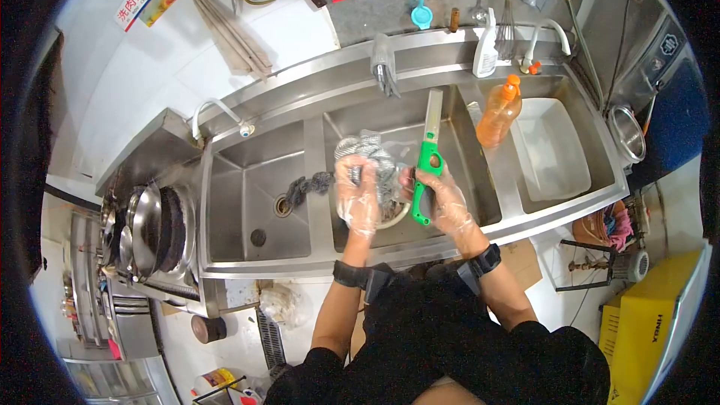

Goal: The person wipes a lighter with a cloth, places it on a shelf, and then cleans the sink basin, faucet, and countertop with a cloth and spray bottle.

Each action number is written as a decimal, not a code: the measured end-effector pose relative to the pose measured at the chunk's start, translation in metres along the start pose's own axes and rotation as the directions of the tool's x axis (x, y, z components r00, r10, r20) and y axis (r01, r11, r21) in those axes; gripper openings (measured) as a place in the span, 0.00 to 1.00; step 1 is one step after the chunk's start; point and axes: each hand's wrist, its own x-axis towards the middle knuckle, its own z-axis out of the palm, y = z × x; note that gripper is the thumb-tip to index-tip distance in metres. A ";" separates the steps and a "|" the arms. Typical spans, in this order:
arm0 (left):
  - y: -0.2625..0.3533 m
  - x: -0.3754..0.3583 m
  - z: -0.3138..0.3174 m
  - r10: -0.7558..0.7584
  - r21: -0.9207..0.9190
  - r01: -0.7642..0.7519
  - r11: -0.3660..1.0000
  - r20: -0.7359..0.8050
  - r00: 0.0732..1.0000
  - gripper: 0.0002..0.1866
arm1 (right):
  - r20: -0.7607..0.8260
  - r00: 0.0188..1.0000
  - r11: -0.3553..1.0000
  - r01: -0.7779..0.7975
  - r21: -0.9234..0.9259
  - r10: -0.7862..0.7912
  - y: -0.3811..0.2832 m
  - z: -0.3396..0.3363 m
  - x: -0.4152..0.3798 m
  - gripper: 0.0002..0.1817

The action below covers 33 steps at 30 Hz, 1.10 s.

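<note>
Over the middle sink [465, 116], my right hand [442, 199], in a clear plastic glove, is wrapped round a green-handled tool [427, 157] with a long flat metal blade pointing away from me. My left hand [358, 195], also gloved, is closed on a grey-and-white striped cloth [371, 148]. Beneath both hands sits a pale round bowl [395, 219], its contents mostly hidden. A dark grey scouring pad [309, 186] lies over the divider between the left and middle sinks.
An orange bottle [496, 116] and a white spray bottle [486, 51] stand right of the middle sink. A white tub [551, 151] sits in the right sink. Taps [214, 109] rise behind, and pans [146, 232] stand at the left.
</note>
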 end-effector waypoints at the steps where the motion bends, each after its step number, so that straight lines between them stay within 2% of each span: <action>1: -0.002 0.005 -0.004 0.008 -0.003 -0.008 1.000 -0.002 1.000 0.09 | 0.000 1.000 1.000 0.001 0.001 -0.001 -0.002 -0.003 0.000 0.22; 3: 0.010 0.013 -0.012 0.030 0.055 -0.032 0.998 0.032 0.999 0.13 | -0.009 1.000 0.990 -0.010 -0.138 0.008 -0.007 -0.012 -0.002 0.24; 5: 0.025 0.022 -0.017 0.044 0.086 -0.050 0.995 0.070 0.997 0.17 | 0.012 1.000 0.986 0.018 -0.165 -0.016 -0.004 -0.017 -0.003 0.20; 6: 0.027 0.027 -0.017 0.056 0.115 -0.069 0.991 0.110 0.992 0.20 | 0.041 0.999 0.953 0.028 -0.301 -0.016 -0.008 -0.016 -0.008 0.19; 7: 0.018 0.033 -0.015 0.191 0.082 -0.201 0.976 0.115 0.975 0.26 | 0.071 0.997 0.902 0.041 -0.431 -0.012 -0.011 -0.014 -0.011 0.19; 8: 0.023 0.036 -0.015 0.189 0.085 -0.199 0.976 0.110 0.976 0.26 | 0.073 0.997 0.901 0.038 -0.433 -0.007 -0.013 -0.010 -0.015 0.19; 10: 0.041 0.042 -0.016 0.235 0.189 -0.288 0.939 0.261 0.936 0.27 | 0.058 0.998 0.759 0.042 -0.650 -0.006 -0.017 -0.003 -0.020 0.18; 11: 0.045 0.046 -0.014 0.296 0.158 -0.357 0.921 0.313 0.902 0.29 | 0.059 0.998 0.758 0.041 -0.651 -0.003 -0.016 -0.003 -0.020 0.18; 13: 0.042 0.048 -0.013 0.248 0.225 -0.368 0.902 0.428 0.869 0.29 | 0.114 0.993 0.706 0.073 -0.705 0.011 -0.016 -0.005 -0.020 0.19; 14: 0.048 0.047 -0.009 0.196 0.315 -0.374 0.872 0.476 0.858 0.30 | 0.114 0.993 0.705 0.072 -0.705 0.013 -0.015 -0.006 -0.020 0.19; 17: 0.042 0.034 0.006 0.253 0.369 -0.455 0.811 0.479 0.840 0.32 | 0.100 0.994 0.735 0.044 -0.676 0.033 -0.015 -0.002 -0.022 0.19; 19: 0.036 0.025 0.006 0.255 0.415 -0.548 0.726 0.578 0.775 0.34 | 0.071 0.993 0.664 -0.007 -0.748 0.089 -0.023 0.008 -0.023 0.19; 21: 0.027 0.026 0.006 0.222 0.456 -0.575 0.679 0.620 0.753 0.33 | 0.070 0.993 0.633 -0.004 -0.774 0.091 -0.025 0.009 -0.023 0.19; 23: 0.010 0.040 0.004 0.337 0.420 -0.669 0.614 0.626 0.703 0.30 | 0.070 0.993 0.599 -0.003 -0.800 0.099 -0.026 0.009 -0.026 0.19; 24: 0.008 0.051 0.006 0.362 0.477 -0.688 0.547 0.606 0.708 0.26 | 0.063 0.987 0.612 -0.039 -0.790 0.145 -0.026 0.010 -0.027 0.19; 26: 0.012 0.069 -0.002 0.298 0.508 -0.558 0.656 0.505 0.810 0.24 | 0.061 0.980 0.624 -0.073 -0.778 0.191 -0.025 0.011 -0.027 0.19; 27: 0.016 0.070 -0.004 0.289 0.466 -0.527 0.711 0.489 0.823 0.23 | 0.063 0.977 0.629 -0.080 -0.773 0.202 -0.024 0.012 -0.028 0.18; 29: 0.001 0.059 -0.003 0.316 0.425 -0.595 0.682 0.562 0.764 0.23 | 0.069 0.975 0.635 -0.084 -0.768 0.211 -0.023 0.010 -0.027 0.18; 30: 0.002 0.047 -0.003 0.335 0.443 -0.674 0.592 0.625 0.705 0.25 | 0.071 0.980 0.602 -0.056 -0.797 0.185 -0.022 0.005 -0.023 0.18; 32: 0.000 0.031 0.002 0.241 0.410 -0.706 0.578 0.740 0.627 0.21 | 0.076 0.984 0.567 -0.030 -0.823 0.163 -0.021 -0.002 -0.018 0.19; 33: 0.006 0.026 0.001 0.148 0.483 -0.650 0.586 0.725 0.672 0.22 | 0.090 0.988 0.454 0.023 -0.891 0.126 -0.022 -0.004 -0.018 0.20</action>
